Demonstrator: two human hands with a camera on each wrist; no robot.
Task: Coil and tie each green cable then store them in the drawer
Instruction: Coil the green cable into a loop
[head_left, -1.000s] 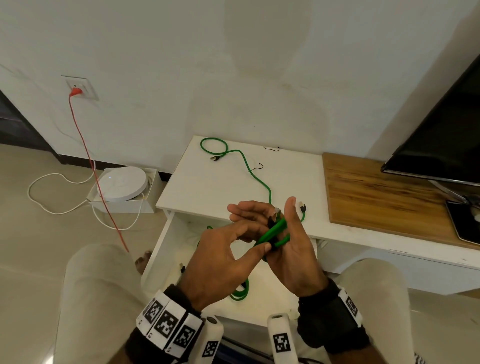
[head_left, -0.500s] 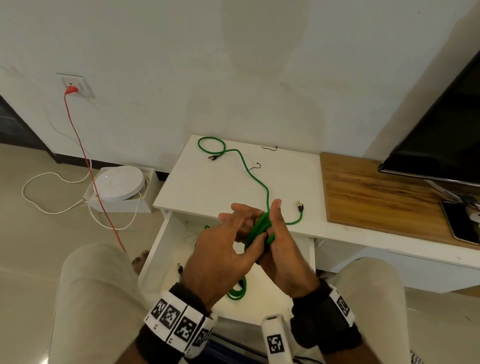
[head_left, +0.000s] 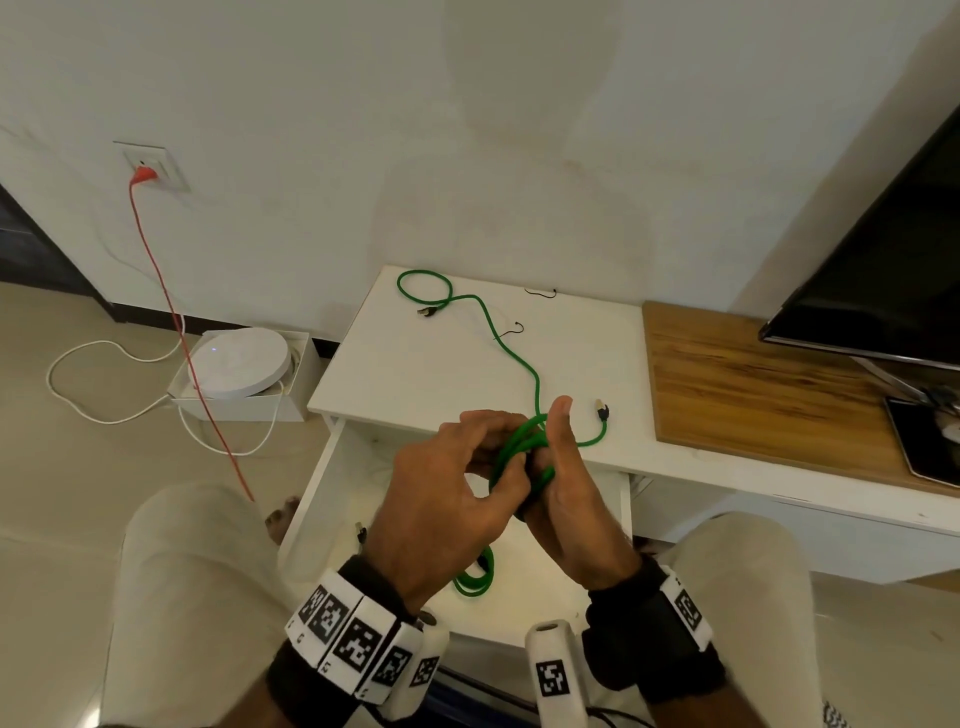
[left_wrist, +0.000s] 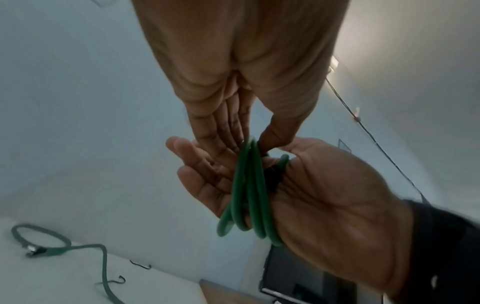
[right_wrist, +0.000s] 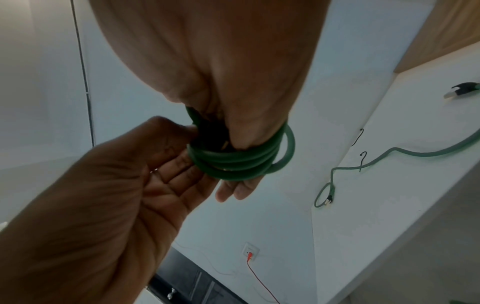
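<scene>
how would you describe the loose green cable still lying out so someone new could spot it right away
Start at the white cabinet top left of the wooden board. The loose green cable runs across it, from a small loop near the back wall to the front edge. Unlike the coil held in the hands and the coil in the open drawer, it lies uncoiled, with two thin black ties beside it.

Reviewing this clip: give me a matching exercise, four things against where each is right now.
Things:
1. coiled green cable
2. loose green cable
3. red cord
4. stored green coil

Places:
A. plugged into the wall socket
B. in the open drawer
C. held between both hands
D. lying on the white cabinet top

Pairs: 1-C, 2-D, 3-A, 4-B
</scene>
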